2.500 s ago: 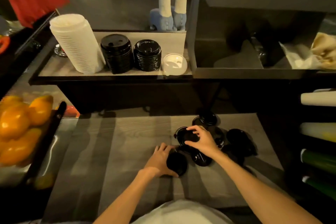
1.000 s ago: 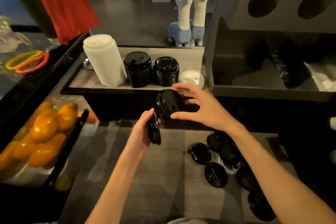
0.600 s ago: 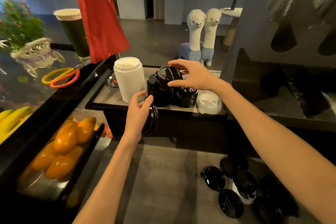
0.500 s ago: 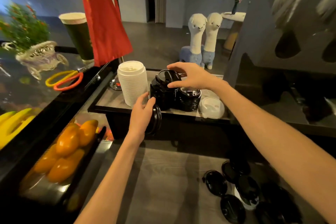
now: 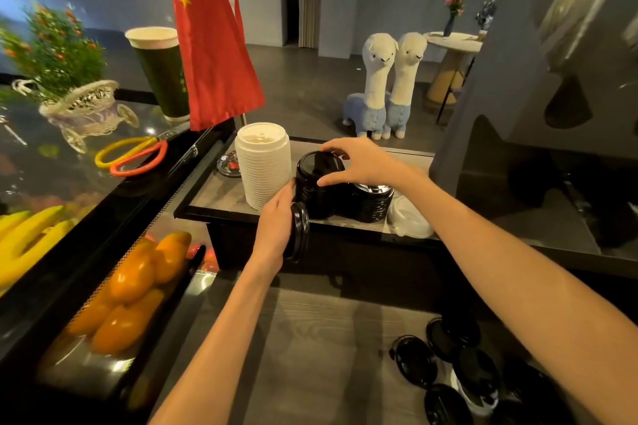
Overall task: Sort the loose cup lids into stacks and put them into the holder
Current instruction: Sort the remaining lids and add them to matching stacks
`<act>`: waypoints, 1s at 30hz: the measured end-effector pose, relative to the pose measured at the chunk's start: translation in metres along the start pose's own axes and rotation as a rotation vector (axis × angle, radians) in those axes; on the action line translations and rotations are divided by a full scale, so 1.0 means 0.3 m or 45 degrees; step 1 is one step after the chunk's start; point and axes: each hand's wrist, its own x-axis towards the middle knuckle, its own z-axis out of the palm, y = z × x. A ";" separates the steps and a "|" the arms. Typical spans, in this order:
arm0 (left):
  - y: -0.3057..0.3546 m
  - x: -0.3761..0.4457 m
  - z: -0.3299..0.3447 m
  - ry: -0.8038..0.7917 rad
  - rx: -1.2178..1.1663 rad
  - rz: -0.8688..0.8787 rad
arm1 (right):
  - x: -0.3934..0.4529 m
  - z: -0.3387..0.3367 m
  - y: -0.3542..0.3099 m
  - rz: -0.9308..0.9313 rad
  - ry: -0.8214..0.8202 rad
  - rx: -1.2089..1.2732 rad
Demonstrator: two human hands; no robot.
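On the raised shelf (image 5: 221, 196) stand a tall white lid stack (image 5: 264, 169), a tall black lid stack (image 5: 317, 193), a shorter black lid stack (image 5: 371, 203) and a white lid (image 5: 411, 222). My right hand (image 5: 359, 162) grips a black lid (image 5: 319, 164) by its rim, on top of the tall black stack. My left hand (image 5: 276, 221) holds another black lid (image 5: 299, 229) on edge, just in front of the shelf. Several loose black lids (image 5: 448, 369) lie on the lower counter at the bottom right.
A glass case with oranges (image 5: 138, 290) and bananas (image 5: 31, 238) runs along the left. Scissors (image 5: 133, 155), a green cup (image 5: 162, 72), a red flag (image 5: 214, 31) and a plant basket (image 5: 79, 107) sit on top. A dark dispenser unit (image 5: 552, 114) stands right.
Both hands lifted black lids from the lower counter up to the shelf. My right hand has brought its lid down onto the tall black stack; my left hand stays in front with its lid.
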 end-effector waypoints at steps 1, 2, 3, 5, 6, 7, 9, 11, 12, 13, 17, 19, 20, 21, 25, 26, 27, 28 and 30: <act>0.003 -0.002 0.001 0.002 0.005 0.004 | -0.001 0.004 0.002 0.010 -0.008 0.000; 0.005 -0.004 0.002 -0.002 0.013 0.008 | -0.004 0.008 0.006 0.016 -0.011 0.007; 0.005 -0.004 0.003 -0.005 0.022 0.011 | -0.005 0.012 0.009 0.024 -0.012 0.010; 0.005 -0.003 0.001 -0.011 0.031 0.004 | -0.006 0.011 0.005 0.026 -0.021 -0.015; 0.007 -0.005 -0.001 -0.002 0.034 -0.003 | -0.006 0.006 0.000 0.020 -0.036 -0.039; 0.010 -0.011 -0.005 0.014 0.043 -0.006 | -0.007 0.000 -0.004 0.016 -0.058 -0.065; 0.020 -0.031 -0.018 0.055 0.059 0.024 | -0.018 -0.010 -0.012 0.010 -0.101 -0.119; 0.030 -0.055 -0.043 0.066 0.054 0.067 | -0.040 -0.012 -0.017 -0.024 -0.008 -0.077; 0.033 -0.066 -0.058 0.056 0.042 0.084 | -0.056 -0.012 -0.019 -0.060 0.108 -0.009; 0.038 -0.073 -0.071 0.049 0.028 0.098 | -0.074 -0.016 -0.024 -0.112 0.236 0.088; 0.085 -0.103 -0.070 0.075 -0.043 0.181 | -0.181 -0.053 -0.077 -0.335 0.384 0.372; 0.118 -0.114 -0.042 0.088 -0.102 0.242 | -0.225 -0.075 -0.097 -0.402 0.337 0.352; 0.132 -0.117 -0.027 0.074 -0.141 0.265 | -0.242 -0.087 -0.098 -0.424 0.313 0.325; 0.146 -0.118 -0.006 0.054 -0.175 0.283 | -0.257 -0.103 -0.093 -0.434 0.277 0.283; 0.176 -0.085 0.067 0.054 -0.199 0.271 | -0.291 -0.169 -0.060 -0.411 0.117 0.050; 0.187 -0.073 0.090 0.044 -0.201 0.259 | -0.299 -0.188 -0.051 -0.396 0.106 0.025; 0.197 -0.059 0.109 0.033 -0.202 0.244 | -0.305 -0.207 -0.044 -0.387 0.100 0.009; 0.209 -0.046 0.127 0.021 -0.215 0.223 | -0.308 -0.225 -0.037 -0.380 0.097 -0.002; 0.233 -0.018 0.155 0.007 -0.271 0.173 | -0.313 -0.256 -0.024 -0.361 0.098 -0.011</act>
